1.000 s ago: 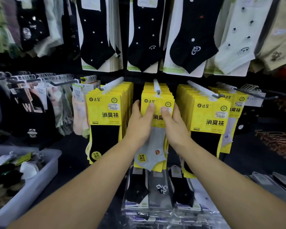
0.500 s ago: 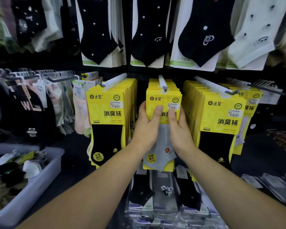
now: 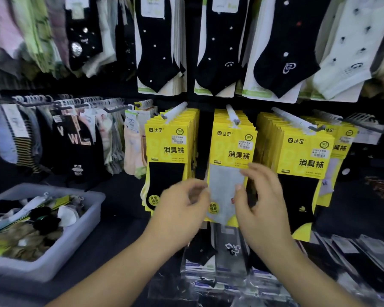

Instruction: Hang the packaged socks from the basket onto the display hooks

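Hands: left hand point(image 3: 182, 209) low centre, fingers loosely curled, nothing between them; right hand point(image 3: 264, 202) just right of it, fingers spread and relaxed, gripping nothing. Both are motion-blurred. The right thumb overlaps the grey sock; I cannot tell if it touches.
Task item: grey sock pack point(image 3: 228, 169) hangs at the front of the centre hook point(image 3: 232, 114), mid-frame, between the 2 hands.
Supply: basket point(image 3: 71, 240) lower left on the dark worktop point(image 3: 120, 218), with more packaged socks point(image 3: 31, 220) heaped inside, well apart from the hooks.
Handling (judged): light. The yellow header card is thin and fairly stiff but will crease; the sock body is soft and gives no purchase. If there is a film sleeve, it is probably slick.
Grip point (judged): pinch the header card at both edges just under the hang hole, not the sock, so the hole stays square to the hook tip.
Neighbours: left yellow stack point(image 3: 169, 151) and right yellow stack point(image 3: 302, 160) hang just beside the centre one, each on its own hook. Black patterned socks point(image 3: 217, 52) fill the upper row. Flat clear packets point(image 3: 228, 247) lie below, and a rail of mixed socks point(image 3: 71, 138) sits at mid-left.
Obstructions (judged): the 3 stacks are closely spaced, so elbows or knuckles could swing a neighbour. The upper row overhangs the hook tips and narrows the approach from above. The centre hook looks well filled.
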Tool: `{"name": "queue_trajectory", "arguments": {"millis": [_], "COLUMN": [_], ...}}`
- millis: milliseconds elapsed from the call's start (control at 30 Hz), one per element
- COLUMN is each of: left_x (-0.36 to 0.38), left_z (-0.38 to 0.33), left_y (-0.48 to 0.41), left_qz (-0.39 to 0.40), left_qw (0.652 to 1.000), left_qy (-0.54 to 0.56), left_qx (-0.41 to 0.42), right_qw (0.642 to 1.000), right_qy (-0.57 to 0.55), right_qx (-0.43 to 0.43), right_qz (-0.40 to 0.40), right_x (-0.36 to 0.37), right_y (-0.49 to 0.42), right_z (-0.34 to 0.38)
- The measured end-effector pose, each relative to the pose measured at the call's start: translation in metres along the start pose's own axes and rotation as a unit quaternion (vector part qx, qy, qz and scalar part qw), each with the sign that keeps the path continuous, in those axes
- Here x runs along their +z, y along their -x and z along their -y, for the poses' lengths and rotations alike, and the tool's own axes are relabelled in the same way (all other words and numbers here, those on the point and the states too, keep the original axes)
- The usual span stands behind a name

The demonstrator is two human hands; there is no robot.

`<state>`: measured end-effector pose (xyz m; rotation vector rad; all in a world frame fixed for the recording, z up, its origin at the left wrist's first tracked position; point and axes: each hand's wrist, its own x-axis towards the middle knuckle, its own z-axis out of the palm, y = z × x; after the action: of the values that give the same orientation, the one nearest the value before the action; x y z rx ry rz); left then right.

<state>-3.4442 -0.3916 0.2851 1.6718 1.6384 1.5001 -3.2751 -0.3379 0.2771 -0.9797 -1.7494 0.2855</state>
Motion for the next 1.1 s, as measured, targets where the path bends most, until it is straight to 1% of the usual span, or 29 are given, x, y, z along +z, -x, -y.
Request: {"name": "queue_trajectory", "arguments": {"millis": [33,133,167,200,233,267,333,367,433,567,667,733,833,933,1000,1067,1100], "left_x": [-0.01,-0.039,-0.047,-0.053,-0.057,-0.059,-0.056,-0.054,-0.049,-0.046,-0.052,-0.058,-0.061,-0.054,-0.052,-0.053,-0.054], "left_z": [0.002,0.015,0.022,0.029,0.038,0.045,0.061,0.066,0.073,0.081,0.083,0.077,0.062,0.056,0.057,0.057,0.057], "left_y": [-0.001,-0.023,-0.032,-0.041,-0.048,-0.055,-0.063,-0.065,-0.067,-0.066,-0.068,-0.077,-0.1,-0.116,-0.12,-0.121,-0.121], "left_qz": [-0.043,-0.175,-0.202,-0.211,-0.194,-0.156,-0.054,-0.025,-0.007,-0.011,-0.008,-0.036,-0.073,-0.077,-0.095,-0.109,-0.103], "left_qw": [0.999,0.983,0.977,0.975,0.98,0.986,0.99,0.988,0.985,0.982,0.981,0.983,0.981,0.978,0.979,0.979,0.98], "left_qy": [-0.003,-0.03,-0.046,-0.042,-0.009,0.043,0.133,0.151,0.165,0.178,0.183,0.178,0.182,0.188,0.175,0.164,0.163], "left_qx": [0.007,0.045,0.048,0.046,0.046,0.04,-0.007,-0.034,-0.052,-0.06,-0.07,-0.025,0.012,0.042,0.048,0.045,0.039], "right_qw": [1.0,0.99,0.985,0.978,0.97,0.96,0.948,0.948,0.949,0.952,0.951,0.955,0.963,0.971,0.975,0.977,0.976], "right_qy": [-0.01,-0.045,-0.061,-0.083,-0.114,-0.15,-0.196,-0.203,-0.212,-0.24,-0.239,-0.233,-0.23,-0.215,-0.207,-0.195,-0.19], "right_qx": [-0.01,0.003,0.016,0.042,0.076,0.108,0.143,0.146,0.146,0.136,0.159,0.161,0.12,0.082,0.064,0.063,0.07], "right_qz": [0.019,0.133,0.161,0.185,0.202,0.211,0.205,0.198,0.179,0.133,0.118,0.094,0.067,0.059,0.055,0.066,0.077], "right_x": [0.003,0.023,0.032,0.042,0.053,0.064,0.086,0.098,0.118,0.139,0.136,0.132,0.128,0.132,0.134,0.132,0.131], "right_y": [0.004,-0.003,-0.01,-0.018,-0.026,-0.034,-0.045,-0.047,-0.046,-0.039,-0.044,-0.054,-0.074,-0.087,-0.09,-0.09,-0.09], "right_z": [0.005,0.019,0.024,0.029,0.035,0.04,0.046,0.047,0.046,0.04,0.039,0.042,0.051,0.056,0.054,0.053,0.052]}}
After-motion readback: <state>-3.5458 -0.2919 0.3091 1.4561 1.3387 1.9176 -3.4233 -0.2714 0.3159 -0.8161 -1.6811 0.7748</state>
